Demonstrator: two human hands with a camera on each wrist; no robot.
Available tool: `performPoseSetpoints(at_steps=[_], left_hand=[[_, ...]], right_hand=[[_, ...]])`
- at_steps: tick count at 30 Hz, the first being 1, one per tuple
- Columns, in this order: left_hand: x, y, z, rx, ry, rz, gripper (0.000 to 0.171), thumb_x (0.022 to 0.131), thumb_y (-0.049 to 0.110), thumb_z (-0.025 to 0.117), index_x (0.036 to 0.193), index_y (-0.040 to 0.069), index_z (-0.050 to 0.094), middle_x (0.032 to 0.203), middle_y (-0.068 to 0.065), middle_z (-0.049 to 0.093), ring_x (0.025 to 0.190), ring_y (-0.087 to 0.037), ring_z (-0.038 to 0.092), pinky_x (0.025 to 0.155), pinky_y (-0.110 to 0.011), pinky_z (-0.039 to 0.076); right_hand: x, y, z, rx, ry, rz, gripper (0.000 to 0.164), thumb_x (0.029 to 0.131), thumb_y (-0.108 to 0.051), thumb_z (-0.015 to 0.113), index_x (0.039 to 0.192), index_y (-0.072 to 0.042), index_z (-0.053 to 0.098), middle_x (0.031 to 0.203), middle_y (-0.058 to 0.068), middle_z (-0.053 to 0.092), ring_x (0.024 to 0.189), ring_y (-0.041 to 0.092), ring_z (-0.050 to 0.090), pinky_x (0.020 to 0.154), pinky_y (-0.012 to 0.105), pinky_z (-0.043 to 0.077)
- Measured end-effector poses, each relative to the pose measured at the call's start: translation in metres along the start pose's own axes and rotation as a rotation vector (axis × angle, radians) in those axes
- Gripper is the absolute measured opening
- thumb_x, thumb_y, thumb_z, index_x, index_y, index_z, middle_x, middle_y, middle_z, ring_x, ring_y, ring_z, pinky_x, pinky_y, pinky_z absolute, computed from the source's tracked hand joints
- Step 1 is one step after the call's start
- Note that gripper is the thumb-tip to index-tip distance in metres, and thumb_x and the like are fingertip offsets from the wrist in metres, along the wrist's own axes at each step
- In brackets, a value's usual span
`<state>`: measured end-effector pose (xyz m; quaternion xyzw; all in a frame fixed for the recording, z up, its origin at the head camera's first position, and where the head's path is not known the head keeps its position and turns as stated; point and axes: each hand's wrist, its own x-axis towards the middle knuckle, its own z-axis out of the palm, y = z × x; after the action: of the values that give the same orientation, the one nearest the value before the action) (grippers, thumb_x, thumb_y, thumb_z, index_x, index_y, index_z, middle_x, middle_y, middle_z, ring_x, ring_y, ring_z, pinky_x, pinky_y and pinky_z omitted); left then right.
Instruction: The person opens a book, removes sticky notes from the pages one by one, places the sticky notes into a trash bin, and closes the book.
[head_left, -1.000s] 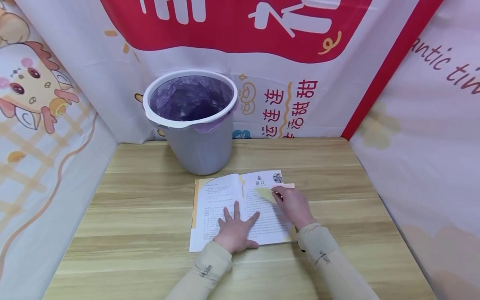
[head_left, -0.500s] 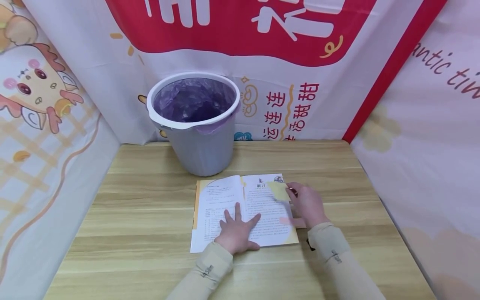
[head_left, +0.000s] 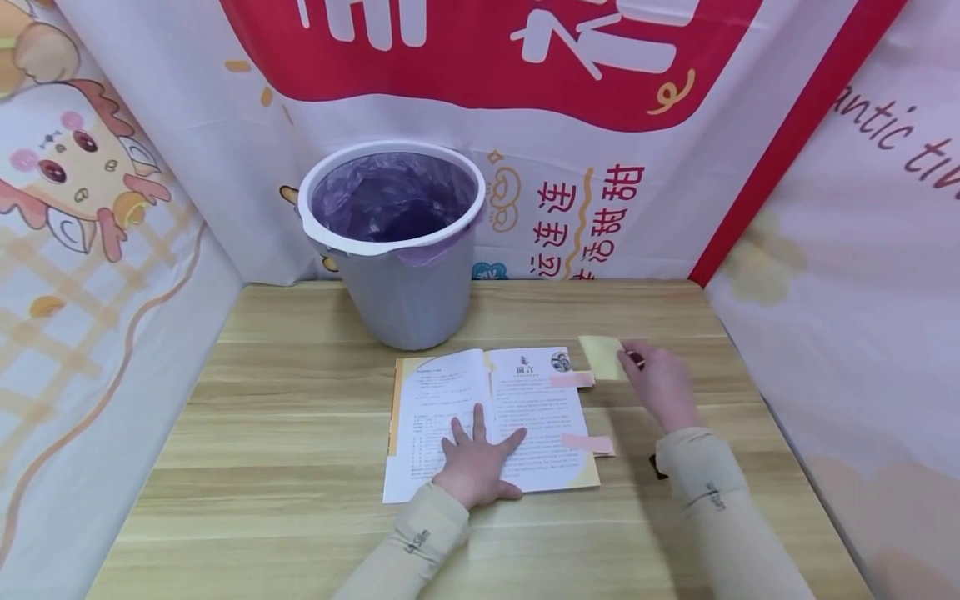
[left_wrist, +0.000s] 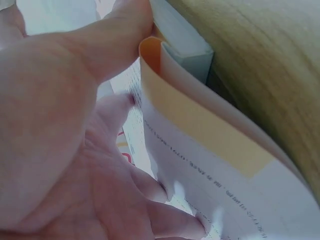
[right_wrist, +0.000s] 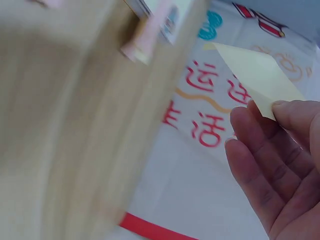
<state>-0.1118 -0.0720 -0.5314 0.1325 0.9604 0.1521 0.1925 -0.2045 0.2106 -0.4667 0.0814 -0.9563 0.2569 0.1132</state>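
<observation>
A: State the note's (head_left: 602,358) position and the hands.
B: From my station, I see it just beyond the book's (head_left: 501,412) upper right edge. The right hand (head_left: 662,383) pinches it by one end; the left hand (head_left: 476,465) rests spread across the open pages.
A: Handling data?
B: I judge the note very light, thin and flexible, prone to creasing under pressure. Take hold at an edge, between thumb and fingertip.
A: Count?
B: I count one yellow note, one book, two pink tabs (head_left: 588,443) projecting at its right edge, and one bin (head_left: 408,292).
</observation>
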Motion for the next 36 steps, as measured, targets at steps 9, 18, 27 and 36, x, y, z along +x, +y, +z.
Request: performPoseSetpoints(at_steps=[9,18,27,36], left_hand=[[0.000,-0.008,0.000,-0.001,-0.012,0.050,0.078,0.075,0.056,0.079,0.145,0.046,0.046,0.157,-0.037,0.006,0.131,-0.071,0.013,0.098,-0.078,0.027],[-0.004,-0.023,-0.005,-0.022,-0.028,0.122,0.067,0.082,0.049,0.075,0.144,0.043,0.051,0.157,-0.036,0.010,0.133,-0.068,0.014,0.101,-0.074,0.028],[-0.005,-0.026,-0.002,-0.015,0.016,0.110,0.075,0.075,0.051,0.080,0.144,0.040,0.051,0.157,-0.034,0.016,0.132,-0.068,0.019,0.100,-0.072,0.033],[-0.006,-0.023,0.002,-0.017,0.039,0.048,0.089,0.069,0.052,0.082,0.149,0.035,0.045,0.160,-0.026,0.018,0.132,-0.067,0.022,0.099,-0.073,0.033]], right_hand=[[0.037,-0.008,-0.050,-0.047,0.063,-0.104,0.023,0.096,-0.013,0.064,0.111,0.004,0.070,0.090,0.021,0.072,0.074,0.033,0.069,0.064,0.049,0.054],[0.072,-0.051,-0.098,0.033,0.087,-0.142,0.018,0.093,-0.015,0.068,0.102,0.001,0.072,0.092,0.020,0.073,0.078,0.031,0.070,0.067,0.044,0.057],[0.104,-0.124,-0.133,0.137,-0.001,-0.056,0.032,0.095,-0.032,0.066,0.116,-0.007,0.067,0.113,0.012,0.071,0.092,0.024,0.069,0.081,0.039,0.058],[0.134,-0.187,-0.130,0.271,-0.001,-0.093,0.031,0.095,-0.039,0.064,0.112,-0.013,0.066,0.110,-0.001,0.069,0.090,0.015,0.062,0.077,0.027,0.056]])
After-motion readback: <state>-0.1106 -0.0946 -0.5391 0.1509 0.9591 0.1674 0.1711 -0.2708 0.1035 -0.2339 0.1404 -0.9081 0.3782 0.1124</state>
